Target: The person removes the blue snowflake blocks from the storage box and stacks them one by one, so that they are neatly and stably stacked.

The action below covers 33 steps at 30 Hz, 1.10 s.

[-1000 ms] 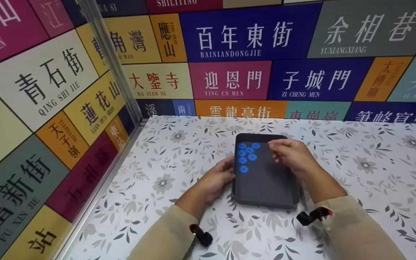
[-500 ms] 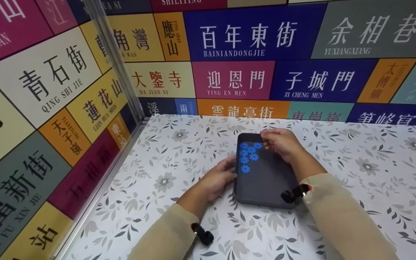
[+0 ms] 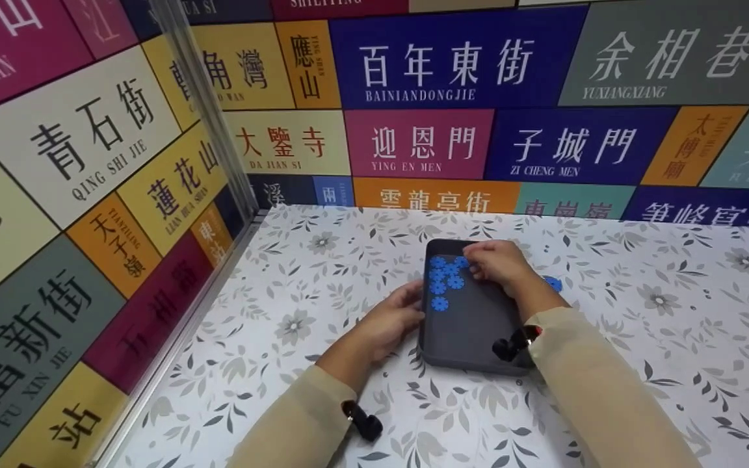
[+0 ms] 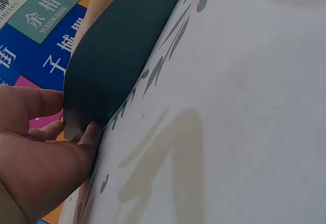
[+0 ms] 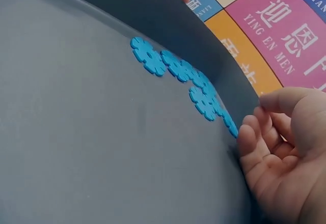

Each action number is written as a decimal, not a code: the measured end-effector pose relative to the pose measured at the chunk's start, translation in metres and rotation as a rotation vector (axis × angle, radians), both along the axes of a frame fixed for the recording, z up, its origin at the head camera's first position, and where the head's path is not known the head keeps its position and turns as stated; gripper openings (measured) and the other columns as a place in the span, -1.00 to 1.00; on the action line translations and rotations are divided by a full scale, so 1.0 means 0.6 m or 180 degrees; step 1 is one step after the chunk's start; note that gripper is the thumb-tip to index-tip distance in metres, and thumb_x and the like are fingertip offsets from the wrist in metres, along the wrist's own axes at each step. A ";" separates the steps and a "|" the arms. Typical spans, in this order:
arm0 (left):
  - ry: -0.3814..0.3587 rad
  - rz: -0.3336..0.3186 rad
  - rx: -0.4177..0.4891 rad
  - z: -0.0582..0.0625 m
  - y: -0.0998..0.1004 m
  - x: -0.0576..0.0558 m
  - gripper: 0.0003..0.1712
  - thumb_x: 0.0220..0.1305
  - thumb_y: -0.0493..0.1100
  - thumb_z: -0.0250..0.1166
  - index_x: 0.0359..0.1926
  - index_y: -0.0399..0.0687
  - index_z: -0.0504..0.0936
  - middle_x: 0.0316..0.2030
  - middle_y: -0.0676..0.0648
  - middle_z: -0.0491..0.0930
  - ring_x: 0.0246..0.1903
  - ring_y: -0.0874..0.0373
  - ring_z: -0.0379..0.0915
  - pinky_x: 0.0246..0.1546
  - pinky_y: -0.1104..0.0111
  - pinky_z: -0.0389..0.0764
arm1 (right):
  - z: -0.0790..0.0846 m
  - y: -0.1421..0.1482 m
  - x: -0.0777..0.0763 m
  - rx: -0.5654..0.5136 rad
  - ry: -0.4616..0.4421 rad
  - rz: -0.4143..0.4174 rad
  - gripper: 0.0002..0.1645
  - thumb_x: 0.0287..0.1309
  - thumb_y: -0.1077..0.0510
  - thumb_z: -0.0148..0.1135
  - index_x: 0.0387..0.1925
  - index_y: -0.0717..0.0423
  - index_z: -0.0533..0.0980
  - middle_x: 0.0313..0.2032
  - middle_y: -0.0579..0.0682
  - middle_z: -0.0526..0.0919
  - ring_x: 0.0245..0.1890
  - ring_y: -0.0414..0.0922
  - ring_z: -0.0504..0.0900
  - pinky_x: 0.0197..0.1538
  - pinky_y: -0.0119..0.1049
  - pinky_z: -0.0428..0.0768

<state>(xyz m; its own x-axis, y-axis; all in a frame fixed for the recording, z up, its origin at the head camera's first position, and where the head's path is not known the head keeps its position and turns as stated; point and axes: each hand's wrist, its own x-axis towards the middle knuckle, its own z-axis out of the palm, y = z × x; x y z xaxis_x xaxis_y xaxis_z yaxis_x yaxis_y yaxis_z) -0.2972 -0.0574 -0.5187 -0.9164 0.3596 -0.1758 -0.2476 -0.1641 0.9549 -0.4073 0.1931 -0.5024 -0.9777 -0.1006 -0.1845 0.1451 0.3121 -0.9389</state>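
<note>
Narrow pinch in your right hand (image 3: 497,263), no piece visible in it; your left hand (image 3: 395,318) rests against the tray (image 3: 472,335). Right fingertips have shifted left to the blue pieces (image 3: 450,268) at its far-left end — a disc (image 3: 553,284) now shows outside, so one lies apart.

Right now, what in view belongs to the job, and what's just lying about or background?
Job:
gray tray, left hand touching its side
blue flower-shaped pieces inside it
right hand at its far end
likely the blue piece outside the tray

Background:
floral tabletop
sign-covered walls
black wrist devices
</note>
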 end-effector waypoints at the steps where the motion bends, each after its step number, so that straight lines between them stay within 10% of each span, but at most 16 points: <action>1: 0.0017 0.0005 0.0007 -0.001 0.001 0.000 -0.13 0.31 -0.50 0.08 0.64 -0.12 0.24 0.64 -0.24 0.24 0.62 -0.14 0.21 0.64 0.00 0.30 | -0.001 0.000 0.001 0.0087 0.0031 0.0021 -0.50 0.47 0.06 0.25 0.25 0.30 0.62 -0.04 0.11 0.72 -0.29 -0.23 0.66 -0.20 -0.43 0.74; 33: 0.0042 -0.0081 0.0019 -0.003 0.001 -0.004 -0.15 0.36 -0.47 0.08 0.66 -0.16 0.19 0.65 -0.25 0.20 0.65 -0.17 0.14 0.68 -0.04 0.20 | -0.013 0.000 0.011 0.1279 0.0478 0.0925 -0.53 0.09 0.15 0.59 0.09 0.06 0.76 -0.02 0.11 0.81 -0.11 -0.05 0.66 -0.09 -0.29 0.63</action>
<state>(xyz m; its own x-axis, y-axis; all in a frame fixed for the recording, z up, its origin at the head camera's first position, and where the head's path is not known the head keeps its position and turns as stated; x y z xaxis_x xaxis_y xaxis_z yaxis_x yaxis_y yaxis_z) -0.2997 -0.0571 -0.5203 -0.9092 0.3838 -0.1614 -0.2390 -0.1637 0.9571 -0.4007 0.1933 -0.5103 -0.9386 -0.3221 -0.1240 -0.1285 0.6597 -0.7405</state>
